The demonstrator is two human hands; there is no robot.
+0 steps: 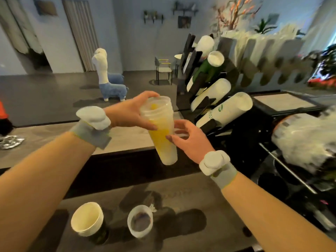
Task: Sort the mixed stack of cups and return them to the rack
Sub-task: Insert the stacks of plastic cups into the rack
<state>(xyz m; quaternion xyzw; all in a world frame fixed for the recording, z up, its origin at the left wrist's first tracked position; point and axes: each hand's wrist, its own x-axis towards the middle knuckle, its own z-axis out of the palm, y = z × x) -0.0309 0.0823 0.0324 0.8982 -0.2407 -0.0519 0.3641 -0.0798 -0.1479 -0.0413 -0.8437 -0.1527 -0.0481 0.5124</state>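
Note:
A stack of frosted plastic cups [161, 131] with a yellow tint is held tilted above the counter. My left hand [131, 113] grips it near the rim. My right hand [189, 140] touches its right side with the fingers curled around the lower part. A black cup rack [198, 70] stands at the right, with slanted stacks of white and green paper cups [225, 111] lying in its slots. On the near counter stand a white paper cup [87, 220] and a clear plastic cup [140, 223], both upright.
A dark counter ledge [118, 168] runs between the upper and lower worktops. Bagged cup sleeves [305, 142] lie at the right over black equipment. Crumpled foil [11, 141] sits at the far left. A toy llama [111, 84] and a chair stand on the floor beyond.

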